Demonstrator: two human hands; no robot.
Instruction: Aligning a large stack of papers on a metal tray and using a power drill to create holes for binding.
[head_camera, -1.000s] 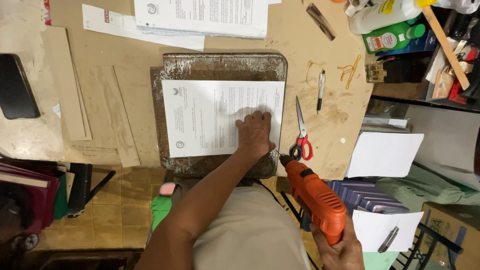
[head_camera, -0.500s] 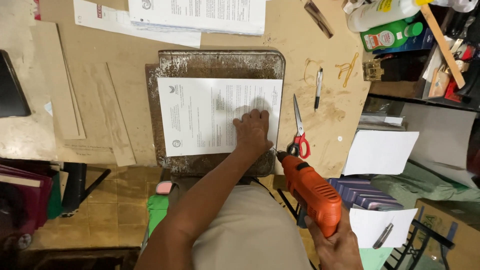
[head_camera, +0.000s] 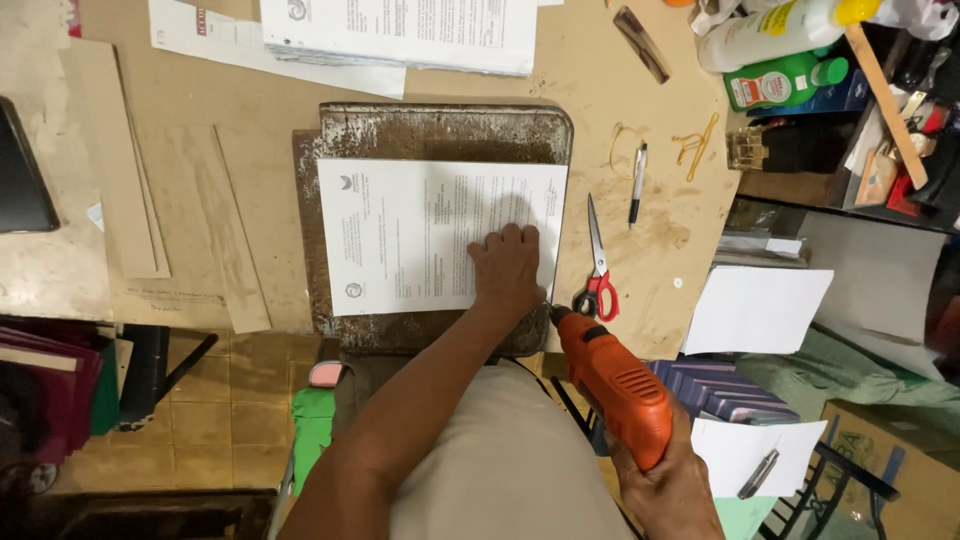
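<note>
While my right hand (head_camera: 668, 490) wraps tight around the grip of the orange plastic power drill (head_camera: 612, 380) low at my right side, its dark chuck tip points up toward the near right corner of the white printed paper stack (head_camera: 420, 235). My left hand (head_camera: 508, 272) lies flat on that stack, fingers together and pressing down close to its right edge. The paper rests on a worn, rusty metal baking tray (head_camera: 440, 130), which sits on the brown cardboard-covered table (head_camera: 250, 120). Just right of the tray lie red-handled steel scissors (head_camera: 598, 268), blades pointing away from me, handles close to the drill tip. Beyond them a black and silver pen (head_camera: 637, 183) lies near some yellow rubber bands (head_camera: 695, 145). Farther off, more white printed sheets (head_camera: 400, 30) sit at the table's far edge, and a green plastic bottle (head_camera: 785, 82) lies beside a white bottle with a yellow cap (head_camera: 780, 28) at the far right.
</note>
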